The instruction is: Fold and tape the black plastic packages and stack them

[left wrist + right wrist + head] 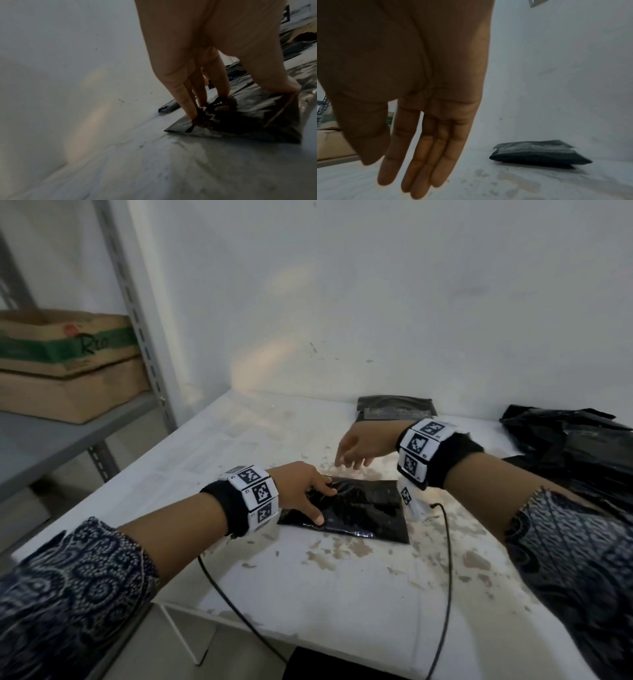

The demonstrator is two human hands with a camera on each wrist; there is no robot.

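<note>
A flat black plastic package [363, 511] lies in the middle of the white table [342, 594]. My left hand [320, 503] presses on its left part with spread, straight fingers [185, 97] and the thumb; the plastic [248, 121] wrinkles under the tips. Just beyond the package's far edge my right hand [354, 451] hovers with its fingers [419, 162] straight and nothing in it. A folded black package [397, 407] [539, 155] lies at the back against the wall.
A loose heap of black plastic bags [575, 446] covers the table's right side. Two black cables [445, 559] hang from my wrists over the front edge. A metal shelf [68, 436] with cardboard boxes [61, 361] stands at the left.
</note>
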